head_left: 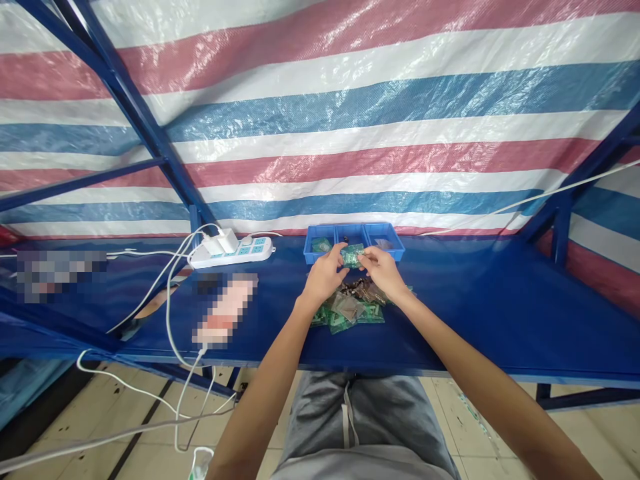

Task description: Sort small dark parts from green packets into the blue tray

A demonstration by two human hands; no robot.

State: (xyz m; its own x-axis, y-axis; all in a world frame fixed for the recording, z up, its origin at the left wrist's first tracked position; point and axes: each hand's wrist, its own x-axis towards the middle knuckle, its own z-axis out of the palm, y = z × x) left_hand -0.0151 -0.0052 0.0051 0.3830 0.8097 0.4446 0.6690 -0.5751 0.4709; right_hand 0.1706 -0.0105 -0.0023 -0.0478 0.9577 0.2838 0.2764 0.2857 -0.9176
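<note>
In front of the blue tray, a small clear packet with green printing (353,257) is held between both hands. My left hand (325,272) pinches its left edge, and my right hand (384,270) has fingers and thumb closed on its right edge. Just below the hands lies a pile of green packets (371,313), brownish clear packets (349,307) and small dark pieces, partly hidden by the right hand. The blue tray (311,256) has three compartments: green packets on the left, a small dark piece in the middle, a pale brownish packet on the right.
A white power strip (233,252) with plugged-in chargers sits left of the tray. Near it lies a blurred pinkish phone-shaped item (227,312) on a white cable (170,313). Blue frame bars (145,127) and a striped plastic sheet (350,160) stand behind the blue table (475,300).
</note>
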